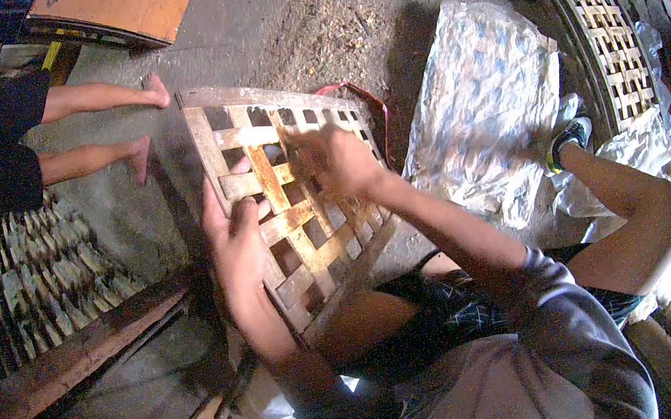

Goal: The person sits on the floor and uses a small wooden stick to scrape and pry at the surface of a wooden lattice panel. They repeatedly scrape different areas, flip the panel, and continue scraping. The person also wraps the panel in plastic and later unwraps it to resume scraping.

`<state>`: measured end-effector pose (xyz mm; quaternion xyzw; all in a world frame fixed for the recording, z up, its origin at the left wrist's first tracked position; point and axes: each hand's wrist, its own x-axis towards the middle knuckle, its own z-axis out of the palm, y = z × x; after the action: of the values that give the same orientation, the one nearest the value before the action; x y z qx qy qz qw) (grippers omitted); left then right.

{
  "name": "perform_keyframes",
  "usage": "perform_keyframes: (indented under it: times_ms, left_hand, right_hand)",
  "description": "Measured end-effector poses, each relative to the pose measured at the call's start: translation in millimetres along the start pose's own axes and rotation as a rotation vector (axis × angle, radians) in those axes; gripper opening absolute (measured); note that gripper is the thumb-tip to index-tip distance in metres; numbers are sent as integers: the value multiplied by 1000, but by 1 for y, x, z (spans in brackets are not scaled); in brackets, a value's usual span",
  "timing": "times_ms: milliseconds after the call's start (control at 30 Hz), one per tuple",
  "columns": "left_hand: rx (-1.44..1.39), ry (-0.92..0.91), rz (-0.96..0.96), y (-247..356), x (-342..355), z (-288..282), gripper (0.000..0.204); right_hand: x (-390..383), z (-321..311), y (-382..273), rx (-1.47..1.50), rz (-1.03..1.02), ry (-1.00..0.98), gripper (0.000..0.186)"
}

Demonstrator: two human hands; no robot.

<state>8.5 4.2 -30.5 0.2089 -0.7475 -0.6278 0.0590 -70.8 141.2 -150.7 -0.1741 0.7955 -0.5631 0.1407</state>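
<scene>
A woven lattice panel (292, 243) of pale flat strips in a wooden frame leans tilted before me, above my lap. My left hand (238, 235) grips its left edge, the thumb in front and fingers behind, showing through the gaps. Over the panel's upper middle, my right hand (338, 163) is curled closed against the strips. Its fingers are smeared by motion, and whatever they hold is hidden. Some strips near the middle look yellow-brown and stained. A thin red strap or cord (369, 93) shows behind the panel's far right corner.
A crumpled plastic sheet (487, 104) lies on the floor to the right, with another lattice panel (614, 43) beyond it. Debris (332, 28) is scattered ahead. Another person's bare legs (90, 98) stretch out at left, near a stack of slatted pieces (41, 276). An orange board (120, 10) stands far left.
</scene>
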Motion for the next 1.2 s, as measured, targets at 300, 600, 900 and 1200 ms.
perform_keyframes:
  times_ms: [300, 600, 900, 1200]
  left_hand:
    - [1, -35, -30, -2, 4, -2, 61]
    - [-82, -64, -158, 7, 6, -8, 49]
    - [-262, 10, -145, 12, 50, -7, 52]
    - [-126, 32, -155, 25, 52, 3, 49]
  right_hand:
    - [-36, -5, 1, -62, -1, -11, 43]
    - [0, -62, 38, -175, -221, 17, 38]
    - [40, -32, 43, -86, -251, 43, 24]
    - [65, -6, 56, 158, -207, 74, 25]
